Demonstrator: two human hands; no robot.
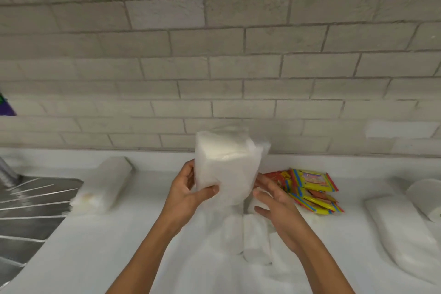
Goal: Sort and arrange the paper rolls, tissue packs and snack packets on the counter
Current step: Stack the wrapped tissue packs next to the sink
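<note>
1. A clear-wrapped tissue pack stands upright above the counter, gripped by the left hand, thumb across its front and fingers behind.
2. The right hand is just beside the pack's lower right edge, fingers loosely curved; whether it grasps anything I cannot tell.
3. Beneath the hands lie two more white packs (blurred, edges hard to separate).
4. One pack lies well left of the left hand, another well right of the right hand.
5. One paper roll sits far right.
6. A heap of snack packets lies just beyond the right hand; their number is unclear.
7. The white counter meets a steel sink drainer at left and a pale brick wall behind.
</note>
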